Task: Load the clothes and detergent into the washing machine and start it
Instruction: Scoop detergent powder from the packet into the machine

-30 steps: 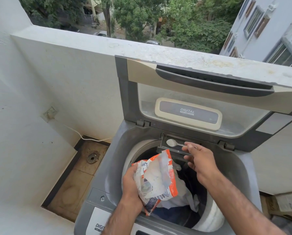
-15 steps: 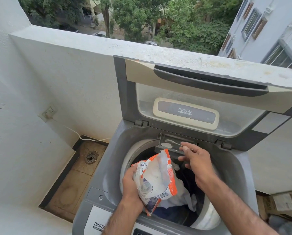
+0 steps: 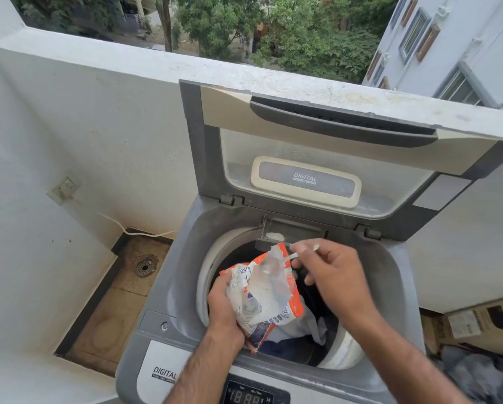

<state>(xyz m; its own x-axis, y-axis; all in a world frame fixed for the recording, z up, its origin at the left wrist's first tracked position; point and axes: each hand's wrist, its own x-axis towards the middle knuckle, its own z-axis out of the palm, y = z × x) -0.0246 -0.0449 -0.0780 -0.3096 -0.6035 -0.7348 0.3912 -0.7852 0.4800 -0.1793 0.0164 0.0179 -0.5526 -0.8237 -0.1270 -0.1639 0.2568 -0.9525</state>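
A grey top-loading washing machine stands with its lid raised against the balcony wall. White and dark blue clothes lie in the drum. My left hand grips an open orange and white detergent pouch over the drum. My right hand pinches a small white spoon with its bowl at the pouch's mouth. White powder lies in the open detergent tray at the drum's back rim.
A lit display sits on the front panel. Left of the machine lies a sunken tiled floor with a drain. A wall socket with a white cord hangs on the left wall. A cardboard box and dark cloth rest at the right.
My right hand has drawn the spoon back from the detergent tray to the pouch's mouth. Powder now lies in the tray. The left hand still holds the pouch.
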